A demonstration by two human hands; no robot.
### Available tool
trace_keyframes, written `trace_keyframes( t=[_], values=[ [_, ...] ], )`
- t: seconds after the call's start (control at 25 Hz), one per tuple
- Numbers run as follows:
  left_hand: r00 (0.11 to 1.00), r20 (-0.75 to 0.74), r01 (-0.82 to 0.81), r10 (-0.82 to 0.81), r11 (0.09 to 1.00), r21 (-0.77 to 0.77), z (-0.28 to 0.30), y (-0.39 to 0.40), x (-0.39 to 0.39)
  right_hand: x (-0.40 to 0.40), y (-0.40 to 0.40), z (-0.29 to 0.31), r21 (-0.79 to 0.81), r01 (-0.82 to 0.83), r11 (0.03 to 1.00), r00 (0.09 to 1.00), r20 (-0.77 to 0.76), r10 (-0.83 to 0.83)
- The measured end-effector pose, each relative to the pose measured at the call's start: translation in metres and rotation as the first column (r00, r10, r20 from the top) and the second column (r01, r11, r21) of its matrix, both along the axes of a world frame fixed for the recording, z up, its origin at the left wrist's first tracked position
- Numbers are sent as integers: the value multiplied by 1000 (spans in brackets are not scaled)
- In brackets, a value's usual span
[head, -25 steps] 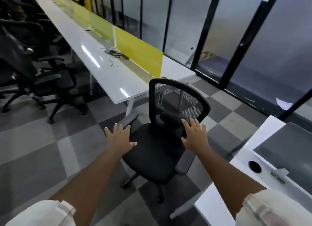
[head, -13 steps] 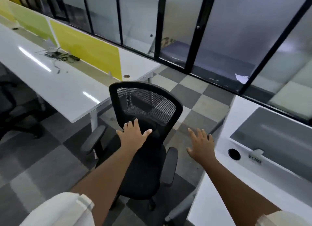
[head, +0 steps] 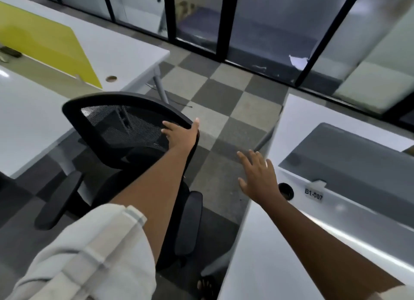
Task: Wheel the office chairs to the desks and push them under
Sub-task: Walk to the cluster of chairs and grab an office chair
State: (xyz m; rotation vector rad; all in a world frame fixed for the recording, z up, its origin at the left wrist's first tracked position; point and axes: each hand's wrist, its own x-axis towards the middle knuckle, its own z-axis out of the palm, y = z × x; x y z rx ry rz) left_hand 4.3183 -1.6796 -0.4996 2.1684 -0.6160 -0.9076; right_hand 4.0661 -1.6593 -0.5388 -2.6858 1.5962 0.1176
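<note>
While a second ago both hands (head: 179, 136) lay flat over seat and armrest, now noted: left clasping top rim of black mesh-backed office chair (head: 125, 129), right hand (head: 259, 176) spread, holding nothing; chair between white desks (head: 26, 120), positioned for wheeling, not yet tucked.

1. The person wears a pale, off-white shirt; its left sleeve (head: 89, 252), at 7 o'clock of the view, is rolled up in thick folds above the elbow
2. The rolled cuff shows a faint grey stripe along its edge
3. Both forearms are bare, without watch or ring visible
4. A small piece of the right sleeve (head: 396, 293), the same pale cloth, shows at 5 o'clock
5. One foot (head: 205, 286) with bare toes, seemingly in a dark sandal, is at 6 o'clock
</note>
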Motion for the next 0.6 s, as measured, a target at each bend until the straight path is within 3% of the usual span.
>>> trace_keyframes(
  t=[0.44,0.6],
  values=[
    [992,91,-84,86,996,-16,-34,-54,-2,-15,-61,-8,16,-137,990,989,62,136],
    [995,94,34,-33,999,-10,-36,-22,-21,8,-71,5,-10,-168,986,982,82,168]
  ],
)
